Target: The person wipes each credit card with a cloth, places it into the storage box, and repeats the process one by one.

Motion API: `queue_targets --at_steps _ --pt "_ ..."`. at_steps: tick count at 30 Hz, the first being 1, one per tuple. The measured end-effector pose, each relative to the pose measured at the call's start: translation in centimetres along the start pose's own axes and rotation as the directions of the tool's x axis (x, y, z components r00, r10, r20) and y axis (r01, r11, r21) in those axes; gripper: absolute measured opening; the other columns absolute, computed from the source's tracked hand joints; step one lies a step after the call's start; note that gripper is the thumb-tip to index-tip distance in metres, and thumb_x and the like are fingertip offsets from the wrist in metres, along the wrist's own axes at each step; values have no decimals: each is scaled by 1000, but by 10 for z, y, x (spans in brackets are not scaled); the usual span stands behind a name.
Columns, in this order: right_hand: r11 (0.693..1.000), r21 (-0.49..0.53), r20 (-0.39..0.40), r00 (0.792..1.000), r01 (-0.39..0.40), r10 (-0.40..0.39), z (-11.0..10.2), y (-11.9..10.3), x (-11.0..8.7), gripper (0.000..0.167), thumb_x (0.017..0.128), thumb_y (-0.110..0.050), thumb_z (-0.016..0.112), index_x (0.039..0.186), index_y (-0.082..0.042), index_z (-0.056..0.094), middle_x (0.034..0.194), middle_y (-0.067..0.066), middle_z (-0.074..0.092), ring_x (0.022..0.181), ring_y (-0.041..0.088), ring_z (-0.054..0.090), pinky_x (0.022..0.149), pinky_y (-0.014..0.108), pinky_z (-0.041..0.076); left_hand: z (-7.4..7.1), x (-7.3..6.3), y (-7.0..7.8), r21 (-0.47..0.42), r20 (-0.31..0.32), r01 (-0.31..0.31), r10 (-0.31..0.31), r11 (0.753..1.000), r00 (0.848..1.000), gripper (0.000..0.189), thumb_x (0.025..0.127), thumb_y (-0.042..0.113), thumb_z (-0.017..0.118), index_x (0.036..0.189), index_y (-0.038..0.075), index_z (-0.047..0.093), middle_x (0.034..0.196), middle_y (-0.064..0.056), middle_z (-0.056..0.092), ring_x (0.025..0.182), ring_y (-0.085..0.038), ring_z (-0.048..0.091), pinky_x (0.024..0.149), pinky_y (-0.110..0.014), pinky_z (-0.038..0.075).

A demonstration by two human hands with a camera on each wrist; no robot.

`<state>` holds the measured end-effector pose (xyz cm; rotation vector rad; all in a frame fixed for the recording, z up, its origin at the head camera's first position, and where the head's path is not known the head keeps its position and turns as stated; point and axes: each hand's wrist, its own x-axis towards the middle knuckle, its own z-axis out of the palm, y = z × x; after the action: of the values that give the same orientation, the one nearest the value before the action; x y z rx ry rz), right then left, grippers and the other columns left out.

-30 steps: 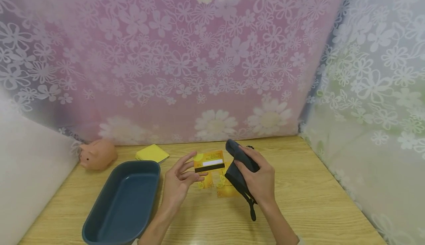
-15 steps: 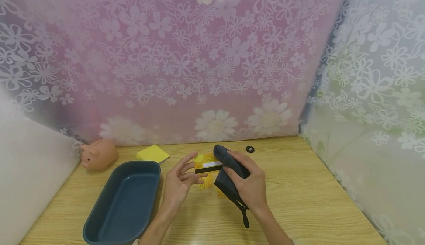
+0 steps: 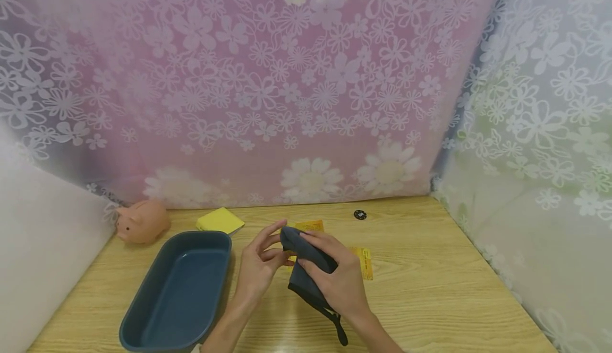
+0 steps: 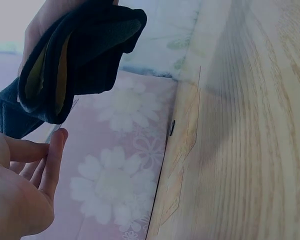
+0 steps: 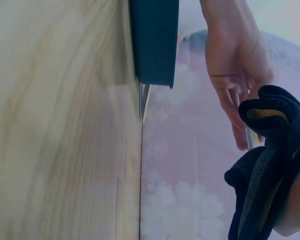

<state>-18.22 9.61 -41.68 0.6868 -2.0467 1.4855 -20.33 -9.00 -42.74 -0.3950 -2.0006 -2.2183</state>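
My left hand (image 3: 258, 262) pinches a yellow bank card (image 3: 309, 226) by its left end, its fingers otherwise spread. A folded dark blue cloth (image 3: 311, 252) with a black edge and a dangling black strap is gripped in my right hand (image 3: 337, 278). The cloth overlaps most of the card in the head view, and its tip is right at the left fingertips. In the right wrist view, the cloth's folds (image 5: 270, 145) show a yellowish inside, and the left hand (image 5: 237, 80) reaches down close to it. More yellow cards (image 3: 364, 263) lie on the table beneath, partly hidden.
A deep blue rectangular tub (image 3: 129, 326) stands left of my hands. Behind it are a pink piggy bank (image 3: 143, 223) and a yellow notepad (image 3: 221, 221). A black poker chip (image 3: 360, 215) lies near the table's back edge, before a floral curtain (image 3: 311, 103).
My right hand has moved left with the cloth, over the card held by my left hand. The chip and a card on the table have come into view. My left hand stays put.
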Motion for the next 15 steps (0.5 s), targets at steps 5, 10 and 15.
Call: queue_targets --at_steps 5,10,15 --pt "1000 -22 16 1000 -5 6 5 -2 -4 50 85 -6 86 131 -22 74 135 -2 68 120 23 68 92 37 61 1 -2 1 -7 8 -7 7 1000 1000 62 93 -13 67 147 17 60 129 -16 70 91 -23 77 77 -40 65" --pt "997 -64 16 999 -37 38 6 -3 -4 52 84 -6 87 131 -24 74 136 -2 68 122 23 67 94 38 61 2 -3 2 -2 10 -3 3 1000 1000 61 93 -12 67 145 20 62 129 -15 70 92 -24 77 77 -38 65" --pt "995 -85 -1 999 -50 50 5 -1 -3 52 85 -5 86 132 -23 74 136 -2 67 122 24 67 92 39 62 2 -2 4 -25 7 2 -2 1000 1000 59 93 -12 67 144 17 62 126 -18 70 91 -28 77 77 -45 65"
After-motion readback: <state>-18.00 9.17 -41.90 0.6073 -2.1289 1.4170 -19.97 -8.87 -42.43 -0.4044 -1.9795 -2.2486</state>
